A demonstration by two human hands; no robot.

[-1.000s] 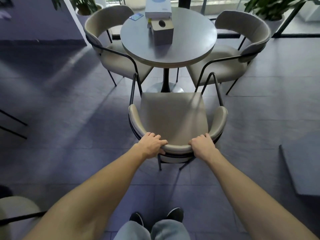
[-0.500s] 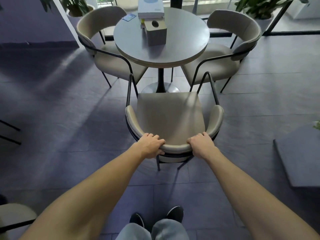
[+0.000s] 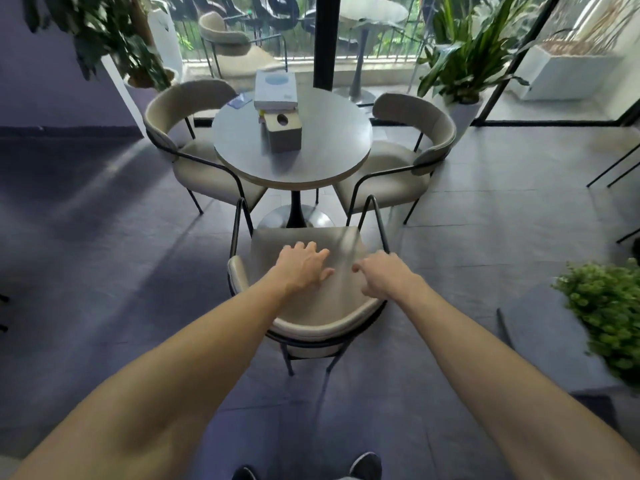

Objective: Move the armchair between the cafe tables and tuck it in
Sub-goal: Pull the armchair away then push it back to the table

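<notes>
Armchair, beige-upholstered with a curved backrest on a thin black metal frame (image 3: 311, 327), stands on the grey tiled floor facing the round grey cafe table on its black pedestal (image 3: 311, 161), its front seat edge near the table's near edge but not under it. Both hands hover over the seat with nothing in them: the left hand (image 3: 301, 268) is spread flat, fingers apart, and the right hand (image 3: 384, 275) is loosely curled, neither closed on anything (whether either brushes the cushion I cannot tell). By my reading the tuck-in is not finished. To do it well, take hold of the backrest rim at two points either side of its middle and push straight toward the pedestal, keeping the black arm loops clear of the two beige armchairs (image 3: 194, 157) flanking the table. A small wooden box (image 3: 284, 133) on the tabletop could shift if the table's edge is bumped.
</notes>
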